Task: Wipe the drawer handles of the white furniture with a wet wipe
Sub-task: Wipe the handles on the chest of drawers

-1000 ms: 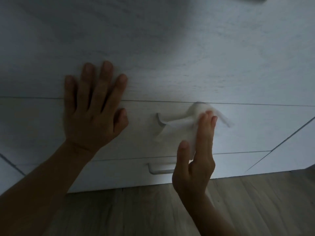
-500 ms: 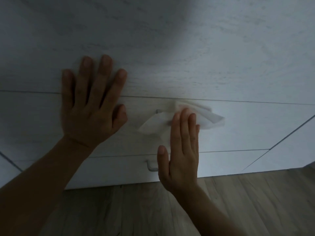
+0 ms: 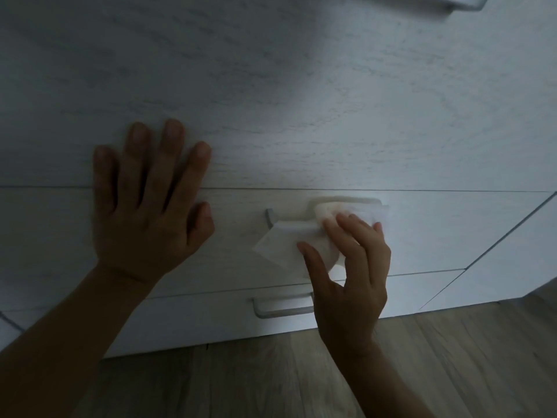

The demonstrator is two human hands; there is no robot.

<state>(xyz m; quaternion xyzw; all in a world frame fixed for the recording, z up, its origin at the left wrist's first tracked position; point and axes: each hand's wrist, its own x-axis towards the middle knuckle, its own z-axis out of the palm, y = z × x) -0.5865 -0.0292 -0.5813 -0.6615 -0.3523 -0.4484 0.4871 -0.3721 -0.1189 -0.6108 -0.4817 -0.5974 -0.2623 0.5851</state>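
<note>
Your left hand (image 3: 144, 212) lay flat against the white furniture (image 3: 301, 101), fingers straight and spread, its grip slack and holding nothing; the fingertips rested on the tall upper front while the palm and thumb lay on the middle drawer front (image 3: 452, 230), so the hand crossed the thin seam between the two. Your right hand (image 3: 349, 267) came up from below, its fingers curled over the wet wipe (image 3: 286, 239) and its thumb pressed on the loose flap, so that grip was closed on the wipe. The wipe was draped over the middle drawer handle (image 3: 269, 217), covering its centre and right part; only the handle's grey left end showed bare, just beside your left thumb. A pointed corner of the wipe hung down and to the left below the handle, against the drawer front. Whether your fingers wrapped behind the bar or only pressed on it from the front I could not tell. Below, the lower handle (image 3: 283, 310) on the bottom drawer was bare, its right end hidden behind your right wrist. A corner of another handle (image 3: 461, 3) showed at the top edge of the view. The furniture stood on a wooden floor (image 3: 422, 372), and the light was dim
</note>
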